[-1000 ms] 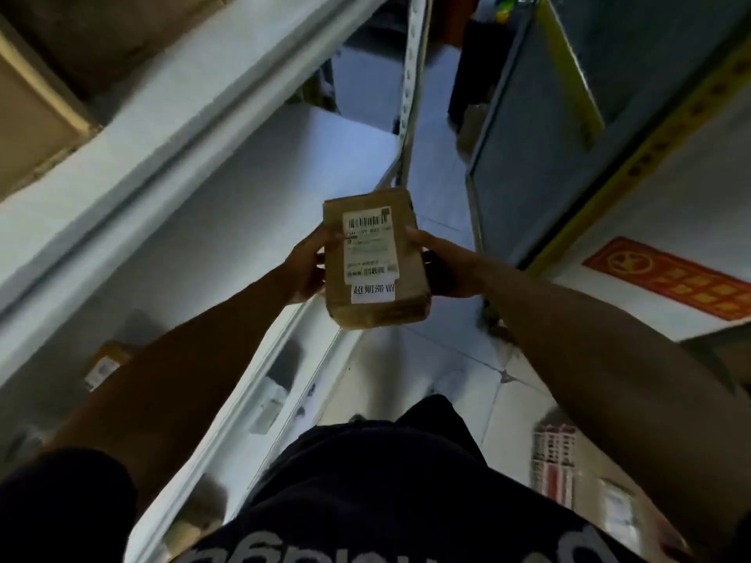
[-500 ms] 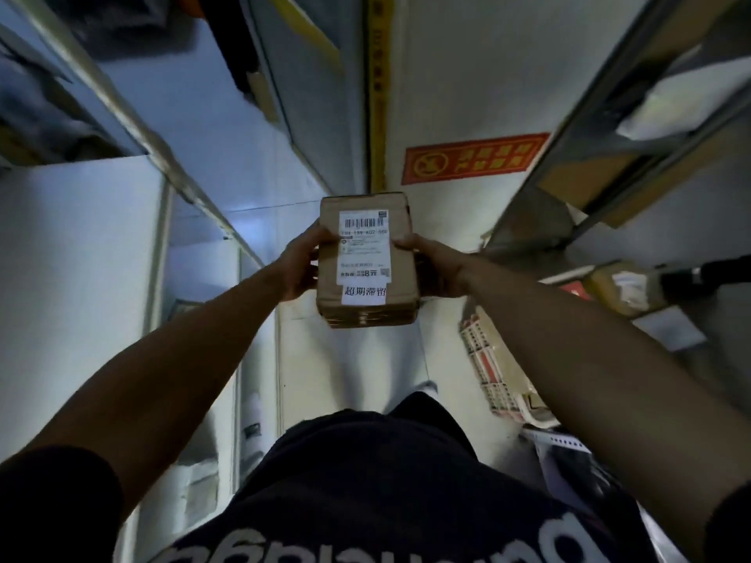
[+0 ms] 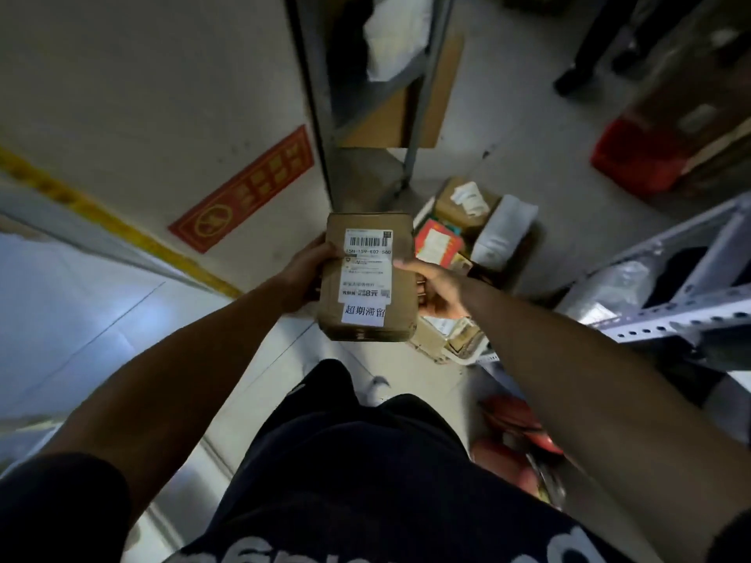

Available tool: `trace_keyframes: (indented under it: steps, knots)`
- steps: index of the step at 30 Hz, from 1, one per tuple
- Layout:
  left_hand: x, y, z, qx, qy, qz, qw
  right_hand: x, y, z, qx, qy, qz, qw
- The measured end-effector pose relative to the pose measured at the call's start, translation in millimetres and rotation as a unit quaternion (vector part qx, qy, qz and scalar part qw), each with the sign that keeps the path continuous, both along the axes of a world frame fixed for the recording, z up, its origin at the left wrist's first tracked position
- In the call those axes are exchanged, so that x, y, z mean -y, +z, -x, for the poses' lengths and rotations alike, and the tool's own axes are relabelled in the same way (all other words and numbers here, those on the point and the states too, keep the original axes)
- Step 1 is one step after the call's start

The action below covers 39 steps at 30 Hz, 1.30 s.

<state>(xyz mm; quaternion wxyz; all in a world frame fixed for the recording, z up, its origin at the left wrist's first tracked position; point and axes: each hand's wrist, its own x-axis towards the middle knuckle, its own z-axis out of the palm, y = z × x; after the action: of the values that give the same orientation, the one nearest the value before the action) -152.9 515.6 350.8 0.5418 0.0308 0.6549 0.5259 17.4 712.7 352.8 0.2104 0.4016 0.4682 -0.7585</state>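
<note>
– Storeroom aisle, pale wall (image 3: pixel 142 95) with a red sign (image 3: pixel 244 188), metal rack (image 3: pixel 410 115) ahead; what is being handled?

– One box (image 3: pixel 367 286); brown card, held level in the air in front of the person's waist, well above the floor; label (image 3: pixel 365 264) face up, a white sticker (image 3: pixel 363 312) below it toward the near end.

– And the hands?

– Both are on it; the left hand (image 3: pixel 304 274) grasps the left long side, fingers wrapped under, thumb up at the top edge; the right hand (image 3: pixel 437 286) grasps the right long side, thumb laid on the top face by the label, fingers curled against the side wall.

– How would you expect it to handle?

– Light, I'd judge; it sits out at arm's length on fingers alone; the card looks stiff, though the near corners are a little soft and rounded; what is inside cannot be told, so treat it as possibly fragile.

– Best place to hold it?

– Just where it is held; the two long sides, palms in, fingers under the base; the label looks glossy, so I would not trust a pinch across the top.

– Anything close by?

– Loose parcels (image 3: pixel 467 201) on the floor at the rack's foot, beyond the right hand and lower; the box touches none of them.
</note>
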Motion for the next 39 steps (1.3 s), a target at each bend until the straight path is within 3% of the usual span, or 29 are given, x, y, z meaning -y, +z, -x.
trace_keyframes:
  steps: [7,13,18,26,39]
  knots:
    - [-120.9,-73.3,52.9,0.028,-0.181,0.059,0.981,-50.1,-34.5,-8.6,0.060,-0.127,0.023,0.990]
    - [-200.1,-90.5,54.4,0.021,-0.242,0.119,0.963,-82.3,-80.1,1.2,0.095,-0.217,0.054,0.970]
    - [-238.3,-148.5,52.9,0.027,-0.276,0.091,0.956,-103.5,-148.9,-4.8,0.122,-0.269,0.082,0.952]
    - [-295.9,-265.8,66.4,0.029,-0.241,0.097,0.965,-162.4,-272.5,10.2,0.091,-0.302,0.074,0.946]
    - [-382.6,-351.9,107.4,-0.027,-0.228,0.073,0.970,-246.8,-370.2,60.9,0.022,-0.361,-0.031,0.932]
